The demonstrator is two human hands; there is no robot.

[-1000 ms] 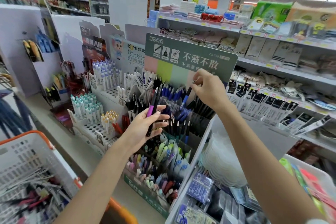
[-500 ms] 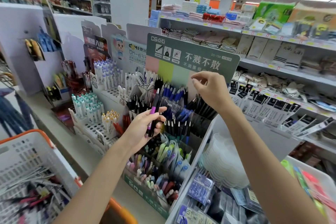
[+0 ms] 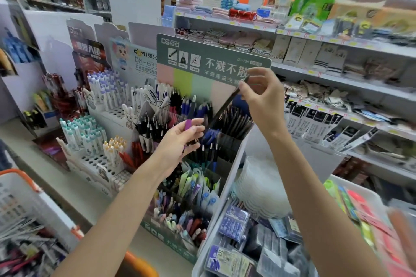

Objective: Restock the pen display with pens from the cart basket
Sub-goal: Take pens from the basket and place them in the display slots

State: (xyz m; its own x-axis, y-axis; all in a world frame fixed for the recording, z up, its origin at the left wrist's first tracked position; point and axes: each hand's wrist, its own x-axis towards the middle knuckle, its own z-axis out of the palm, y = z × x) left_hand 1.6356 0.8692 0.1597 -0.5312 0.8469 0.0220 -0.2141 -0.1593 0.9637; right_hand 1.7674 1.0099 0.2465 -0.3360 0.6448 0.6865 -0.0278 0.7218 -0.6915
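Just above the pen display point(image 3: 213, 51), the right hand point(image 3: 262, 96) pinches a black pen point(image 3: 222, 108); the left hand point(image 3: 177, 139) grips a purple-banded pen point(image 3: 188, 125).

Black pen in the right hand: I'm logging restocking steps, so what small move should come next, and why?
Probably lower the black pen into the compartment of dark pens just beneath it. The right hand pinches its upper end, it slants down toward that compartment of matching pens, and the left hand is busy holding a purple-gripped pen.
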